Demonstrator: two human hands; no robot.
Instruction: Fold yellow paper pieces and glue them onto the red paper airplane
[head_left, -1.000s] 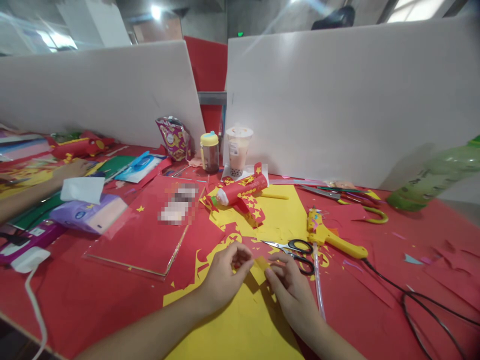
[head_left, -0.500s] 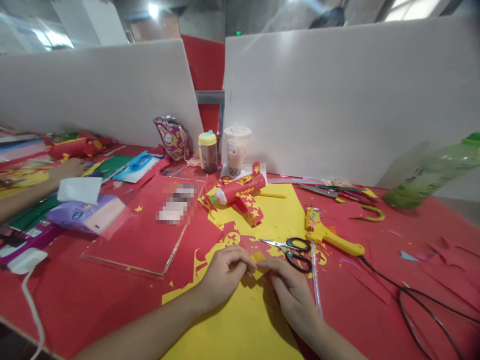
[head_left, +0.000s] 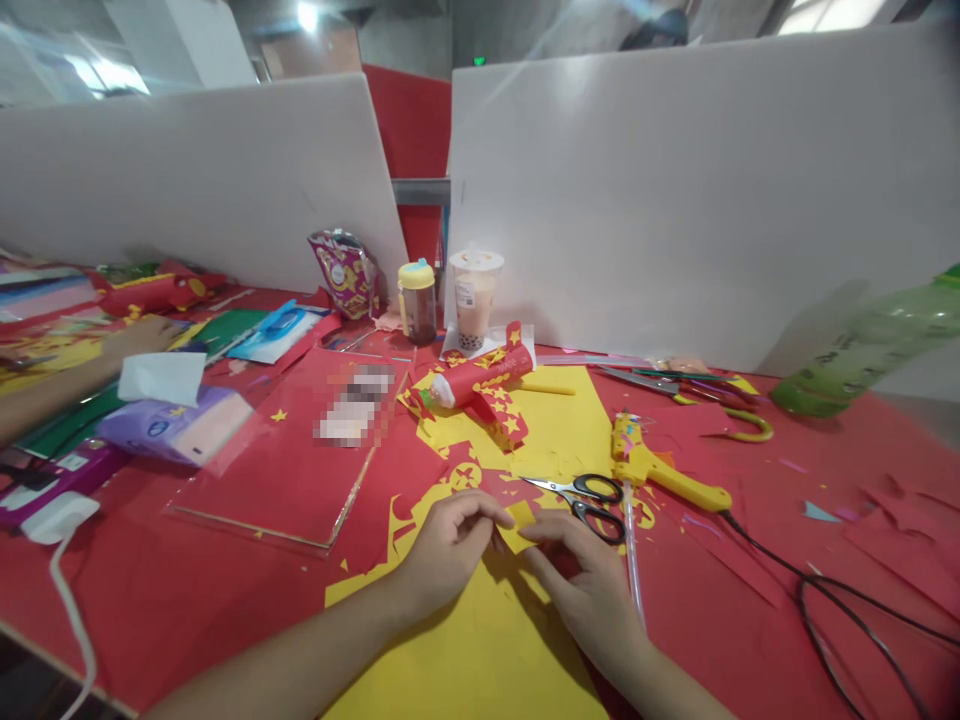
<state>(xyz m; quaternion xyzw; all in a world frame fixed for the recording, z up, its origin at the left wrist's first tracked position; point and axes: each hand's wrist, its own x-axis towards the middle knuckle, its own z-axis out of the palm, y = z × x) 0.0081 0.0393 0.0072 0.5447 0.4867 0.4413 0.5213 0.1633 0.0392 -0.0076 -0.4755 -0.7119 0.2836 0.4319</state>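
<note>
A small piece of yellow paper (head_left: 517,530) is held between my two hands, just above a large yellow sheet (head_left: 472,640). My left hand (head_left: 457,540) pinches its left edge, with the fingers curled. From the other side my right hand (head_left: 581,565) grips it between thumb and fingers. Black-handled scissors (head_left: 581,495) lie slightly open beyond my right hand. Behind them a red rocket-like tube (head_left: 484,378) with yellow stars rests on another yellow sheet (head_left: 577,425). Yellow cut scraps (head_left: 465,478) are scattered beyond my left hand.
A yellow glue gun (head_left: 667,475) with its black cable (head_left: 802,600) lies to the right. Bubble tea (head_left: 474,300), a yellow-lidded bottle (head_left: 417,305) and a tilted green bottle (head_left: 855,350) stand by the white boards. Left are a tissue pack (head_left: 172,425) and another person's arm (head_left: 67,385).
My fingers have shifted slightly on the small yellow paper, and more of its face now shows between them. The things on the table lie as before.
</note>
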